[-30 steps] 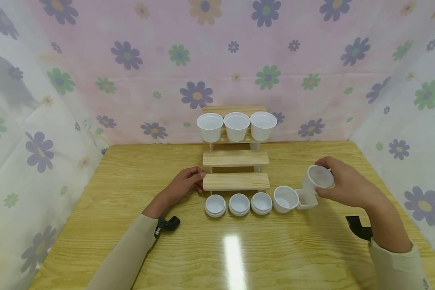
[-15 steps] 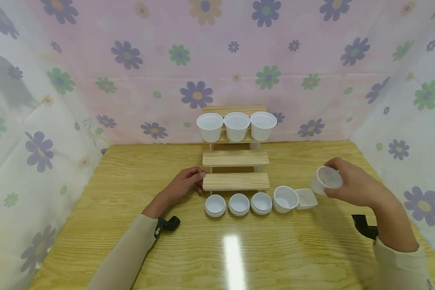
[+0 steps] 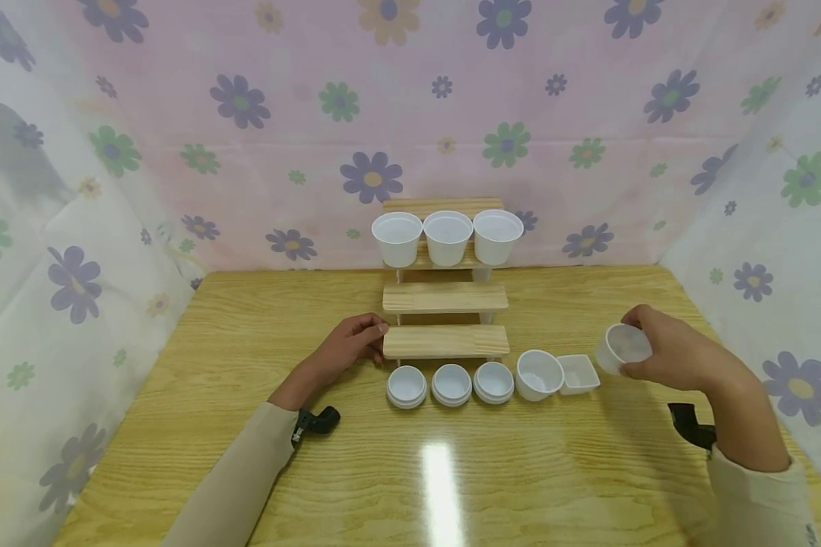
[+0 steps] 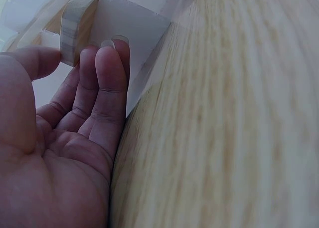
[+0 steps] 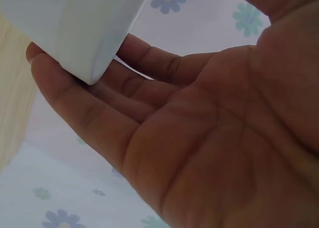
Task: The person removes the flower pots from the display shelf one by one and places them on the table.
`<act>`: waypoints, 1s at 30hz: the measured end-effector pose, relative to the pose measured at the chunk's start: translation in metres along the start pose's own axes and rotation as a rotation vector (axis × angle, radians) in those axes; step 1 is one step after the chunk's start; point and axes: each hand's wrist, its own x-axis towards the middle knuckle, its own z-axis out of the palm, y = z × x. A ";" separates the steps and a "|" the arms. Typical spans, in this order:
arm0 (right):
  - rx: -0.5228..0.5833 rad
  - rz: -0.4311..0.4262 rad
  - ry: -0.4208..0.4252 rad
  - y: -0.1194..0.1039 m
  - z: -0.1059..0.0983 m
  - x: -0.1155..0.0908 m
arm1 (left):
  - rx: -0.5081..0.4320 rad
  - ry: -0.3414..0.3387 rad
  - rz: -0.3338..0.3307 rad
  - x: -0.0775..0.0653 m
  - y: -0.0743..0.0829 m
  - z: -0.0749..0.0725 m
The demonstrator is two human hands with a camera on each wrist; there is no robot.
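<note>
My right hand (image 3: 677,353) grips a white plastic cup (image 3: 622,348) to the right of the small square dish, thumb on its near side. In the right wrist view the fingers (image 5: 89,103) curl around the cup (image 5: 75,33). My left hand (image 3: 345,346) holds the left end of the lowest board (image 3: 445,342) of a stepped wooden stand. From the left wrist, the thumb (image 4: 47,61) meets the board's end (image 4: 75,31), with the fingers bent beneath it against the white support (image 4: 129,31).
Three white tubs (image 3: 448,237) line the stand's upper step. Along its foot sit three small round jars (image 3: 451,385), then a larger round cup (image 3: 539,376) and the square dish (image 3: 578,374). A flowered cloth (image 3: 274,175) hangs behind the wooden table (image 3: 280,471).
My right hand has carried its cup rightward and slightly nearer, off the square dish it overlapped, which now shows fully. The left hand keeps its place on the stand.
</note>
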 end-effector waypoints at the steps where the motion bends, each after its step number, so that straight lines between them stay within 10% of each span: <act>1: 0.000 0.004 -0.009 0.001 0.001 0.001 | 0.000 -0.001 0.000 0.000 0.000 0.000; 30: 0.038 0.071 -0.167 0.009 0.016 0.014 | -0.008 -0.005 0.007 0.000 0.001 0.000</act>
